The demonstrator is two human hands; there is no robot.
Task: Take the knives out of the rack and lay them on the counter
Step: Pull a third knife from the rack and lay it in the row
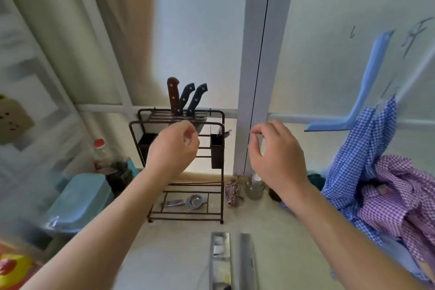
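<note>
A dark wire rack point(221, 125) stands on the pale counter point(179, 249) against the frosted window. Three knives stick up from its top slots: a brown-handled knife point(173, 94) on the left, a dark blue-handled knife point(186, 97) in the middle and a second dark blue-handled knife point(197, 99) on the right. My left hand point(171, 148) hovers in front of the rack just below the handles, fingers loosely curled, holding nothing. My right hand point(275, 153) is raised to the right of the rack, fingers curled and apart, also with nothing in it.
A black cutlery cup point(217, 153) hangs on the rack's right side, and small metal utensils point(186, 201) lie on its bottom shelf. A blue plastic tub point(77, 200) and a red-capped bottle point(101, 155) stand at left. Checked cloths point(388, 183) pile up at right; a small glass jar point(254, 187) sits near the rack.
</note>
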